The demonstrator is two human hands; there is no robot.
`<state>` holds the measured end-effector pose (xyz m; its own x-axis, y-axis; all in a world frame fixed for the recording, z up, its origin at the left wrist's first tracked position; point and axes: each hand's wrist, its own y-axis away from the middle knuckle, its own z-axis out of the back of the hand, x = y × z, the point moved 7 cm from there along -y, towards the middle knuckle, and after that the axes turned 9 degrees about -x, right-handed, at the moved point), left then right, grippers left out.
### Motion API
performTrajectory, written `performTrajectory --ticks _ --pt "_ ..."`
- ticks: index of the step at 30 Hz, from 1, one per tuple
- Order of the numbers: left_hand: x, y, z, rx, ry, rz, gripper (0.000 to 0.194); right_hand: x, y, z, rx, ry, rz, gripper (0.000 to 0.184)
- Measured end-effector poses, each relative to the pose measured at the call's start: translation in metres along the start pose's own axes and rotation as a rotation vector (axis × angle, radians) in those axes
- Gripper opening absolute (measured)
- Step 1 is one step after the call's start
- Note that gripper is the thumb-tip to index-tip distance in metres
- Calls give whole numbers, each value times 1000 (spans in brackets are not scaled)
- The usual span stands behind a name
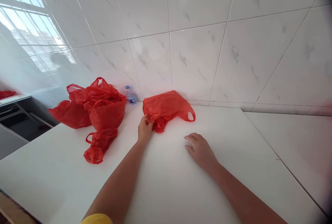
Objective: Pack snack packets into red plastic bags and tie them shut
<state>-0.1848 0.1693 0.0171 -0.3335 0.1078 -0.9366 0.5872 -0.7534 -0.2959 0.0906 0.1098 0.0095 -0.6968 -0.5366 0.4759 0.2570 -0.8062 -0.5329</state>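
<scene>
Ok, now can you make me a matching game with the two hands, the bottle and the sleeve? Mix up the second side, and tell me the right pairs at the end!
Things:
1. left hand
2. right hand
3. bottle
4. sleeve

Clues:
A. yellow, at the bottom edge of the picture
B. a hand touching a red bag
C. near the wall, with a blue cap
D. a hand touching no bag

Right pairs: 1-B, 2-D, 3-C, 4-A
</scene>
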Motion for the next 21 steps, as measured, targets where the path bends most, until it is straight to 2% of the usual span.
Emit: performTrajectory --ticks 5,8,11,14,16,17,19,21 --pt "-13 39 -31 233 49 -55 32 12 -15 -9 -104 -102 -34 44" --pt "-26 58 -43 330 36 -143 30 6 -23 -12 -193 -175 -136 54" --pt "-53 68 -44 363 17 -411 44 -2 -28 -16 -192 -244 -233 48" --pt "-85 74 -35 259 -33 -767 73 -1 -29 -15 -168 -325 -237 43" --pt "-102 79 -35 197 -115 -963 81 2 -30 -13 -146 -368 -222 42" --pt "-107 83 -39 201 -179 -1043 83 4 -30 -13 -122 -389 -209 37" --pt "-110 92 -55 288 -345 -1148 79 6 -31 -15 -62 -421 -186 24" --pt "-104 97 -71 394 -504 -1149 67 5 -31 -18 -16 -433 -189 16"
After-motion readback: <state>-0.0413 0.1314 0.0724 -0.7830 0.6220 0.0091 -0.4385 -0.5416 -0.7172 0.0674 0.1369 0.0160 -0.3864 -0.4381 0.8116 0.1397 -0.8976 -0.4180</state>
